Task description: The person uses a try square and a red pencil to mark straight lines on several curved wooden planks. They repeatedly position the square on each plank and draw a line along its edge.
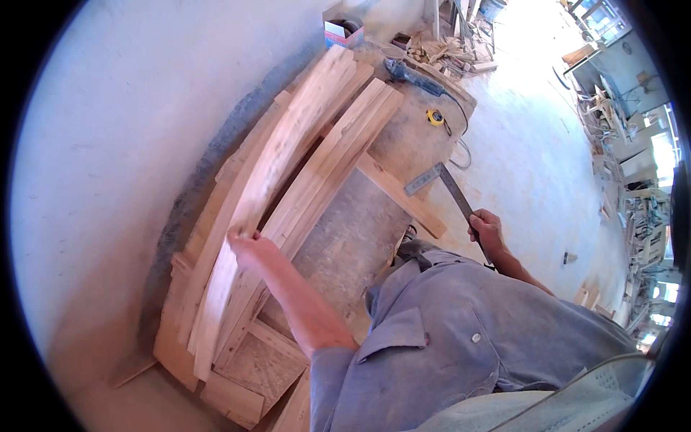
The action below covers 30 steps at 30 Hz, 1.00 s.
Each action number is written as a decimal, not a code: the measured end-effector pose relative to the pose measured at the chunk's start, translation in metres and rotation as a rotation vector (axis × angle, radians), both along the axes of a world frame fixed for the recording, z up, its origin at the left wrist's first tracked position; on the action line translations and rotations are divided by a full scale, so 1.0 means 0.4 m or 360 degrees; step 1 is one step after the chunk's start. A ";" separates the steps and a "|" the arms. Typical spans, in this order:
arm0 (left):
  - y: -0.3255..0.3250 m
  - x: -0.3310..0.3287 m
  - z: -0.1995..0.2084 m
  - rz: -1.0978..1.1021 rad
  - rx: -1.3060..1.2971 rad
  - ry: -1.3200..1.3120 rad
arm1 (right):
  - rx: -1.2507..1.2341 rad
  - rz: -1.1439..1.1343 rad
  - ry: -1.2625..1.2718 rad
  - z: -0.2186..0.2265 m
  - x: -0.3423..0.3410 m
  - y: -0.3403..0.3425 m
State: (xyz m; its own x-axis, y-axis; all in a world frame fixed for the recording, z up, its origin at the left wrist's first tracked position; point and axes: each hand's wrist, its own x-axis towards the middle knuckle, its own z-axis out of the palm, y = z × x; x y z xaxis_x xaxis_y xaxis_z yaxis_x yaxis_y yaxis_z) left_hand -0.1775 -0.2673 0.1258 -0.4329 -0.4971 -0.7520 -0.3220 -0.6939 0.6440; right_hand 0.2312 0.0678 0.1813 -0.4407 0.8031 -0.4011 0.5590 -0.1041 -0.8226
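My left hand (248, 248) is closed on the edge of a long, pale wooden board (284, 144), its fingers and thumb pinching the near side. That board lies tilted along a stack of timber, beside several straight wooden beams (335, 155). Held out to the right, my right hand (487, 232) is wrapped round one arm of a metal carpenter's square (453, 186). The square's shorter arm points left, above a wooden crosspiece (403, 196). Both ends of the pale board are visible.
A yellow tape measure (435, 117) and a blue corded power tool (416, 77) lie on the worn work surface (403, 129) past the beams. A bare wall (144, 144) runs along the left. Wood scraps (446, 54) and a small box (342, 34) sit at the far end.
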 end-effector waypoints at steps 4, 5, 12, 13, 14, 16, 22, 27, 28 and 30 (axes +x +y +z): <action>0.034 0.046 -0.064 -0.1226 -0.0404 0.0243 | -0.0016 -0.0104 0.0010 0.003 0.013 -0.029; 0.006 0.045 -0.092 -0.1431 -0.0980 0.0416 | -0.0011 -0.0159 0.0031 0.006 0.022 -0.037; -0.172 -0.034 -0.174 -0.2037 -0.2686 0.0449 | 0.0020 -0.0333 -0.0009 0.006 0.061 -0.060; -0.177 -0.039 -0.165 -0.2138 -0.2613 0.0370 | 0.0016 -0.0345 0.0002 0.005 0.066 -0.064; -0.178 -0.034 -0.159 -0.2232 -0.2663 0.0448 | 0.0012 -0.0356 0.0014 0.004 0.071 -0.068; -0.178 -0.017 -0.144 -0.2405 -0.2766 0.0602 | 0.0007 -0.0357 0.0026 0.005 0.069 -0.080; -0.163 -0.031 -0.128 -0.2543 -0.2681 0.0447 | 0.0009 -0.0312 0.0004 -0.009 0.066 -0.112; -0.176 -0.080 -0.123 -0.2482 -0.2864 0.0515 | 0.0036 -0.0326 -0.0050 -0.034 0.105 -0.121; -0.173 -0.095 -0.104 -0.2499 -0.2872 0.0504 | 0.0036 -0.0310 -0.0068 -0.026 0.104 -0.122; -0.159 -0.138 -0.071 -0.2682 -0.2867 0.0381 | 0.0029 -0.0283 -0.0092 -0.010 0.090 -0.128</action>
